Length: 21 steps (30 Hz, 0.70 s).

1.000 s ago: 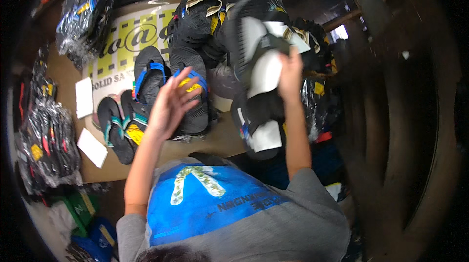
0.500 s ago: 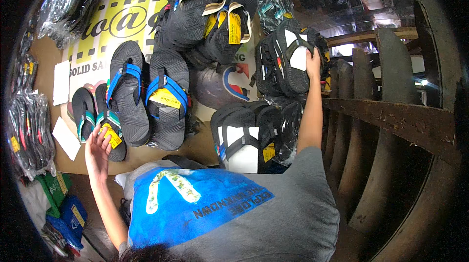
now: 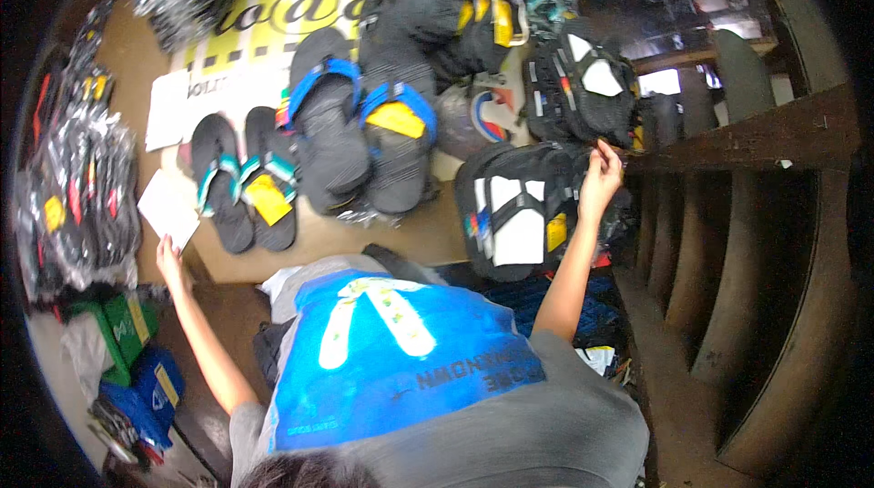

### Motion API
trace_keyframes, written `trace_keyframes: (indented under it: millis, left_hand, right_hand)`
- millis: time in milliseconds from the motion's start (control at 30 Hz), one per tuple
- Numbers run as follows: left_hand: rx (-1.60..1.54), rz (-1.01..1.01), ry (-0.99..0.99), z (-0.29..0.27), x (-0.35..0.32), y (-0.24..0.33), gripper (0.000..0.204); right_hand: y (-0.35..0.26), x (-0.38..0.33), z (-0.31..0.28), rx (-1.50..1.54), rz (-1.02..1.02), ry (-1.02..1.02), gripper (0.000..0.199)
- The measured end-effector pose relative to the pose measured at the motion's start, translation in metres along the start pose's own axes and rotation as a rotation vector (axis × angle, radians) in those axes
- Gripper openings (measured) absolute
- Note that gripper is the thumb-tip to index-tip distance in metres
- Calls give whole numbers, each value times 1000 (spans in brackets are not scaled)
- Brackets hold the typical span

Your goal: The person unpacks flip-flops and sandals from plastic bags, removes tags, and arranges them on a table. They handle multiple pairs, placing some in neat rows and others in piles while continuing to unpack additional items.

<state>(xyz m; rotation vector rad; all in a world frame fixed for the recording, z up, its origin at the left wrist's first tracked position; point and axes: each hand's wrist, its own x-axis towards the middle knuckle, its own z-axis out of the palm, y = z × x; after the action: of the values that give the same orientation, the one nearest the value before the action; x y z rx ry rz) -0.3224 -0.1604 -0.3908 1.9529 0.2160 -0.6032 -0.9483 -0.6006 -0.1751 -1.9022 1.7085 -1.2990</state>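
My left hand [image 3: 170, 260] pinches the lower edge of a white card [image 3: 170, 208] at the table's left. My right hand [image 3: 602, 180] is empty, its fingers loosely bent and apart. It hovers just below a bundle of black sandals [image 3: 598, 110] with a white card under the straps. Nearer me lies another bundle of black strapped sandals [image 3: 519, 215], also with a white card. In the middle lies a pair of black flip-flops with blue straps [image 3: 398, 156], tagged yellow. To their left is a smaller teal-strapped pair [image 3: 223, 206].
Another white card [image 3: 167, 112] lies behind the held one. Black sandals with cream-edged straps [image 3: 446, 15] are piled at the back. Plastic-wrapped sandals [image 3: 86, 201] stand at the left, above a green box [image 3: 125, 331] and a blue box [image 3: 146, 397]. A slatted wooden rack [image 3: 737, 260] borders the right.
My left hand has come away from the teal-strapped flip-flops and taken hold of the white card. My right hand has let go of the far black sandals and drawn back toward me.
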Motion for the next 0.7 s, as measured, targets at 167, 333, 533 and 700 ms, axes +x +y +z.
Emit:
trace_keyframes:
  millis: [167, 333, 533, 700]
  left_hand:
    - [44, 267, -38, -23, 17, 18, 27]
    - [181, 94, 291, -28, 39, 15, 36]
    - [716, 258, 213, 10, 42, -8, 64]
    - [492, 320, 237, 1, 43, -8, 38]
  right_hand:
    - [-74, -71, 18, -204, -205, -45, 22]
    - [-123, -105, 54, -228, -340, -82, 22]
    - [-168, -148, 108, 35, -222, -216, 22]
    - [-199, -173, 143, 42, -293, -312, 21]
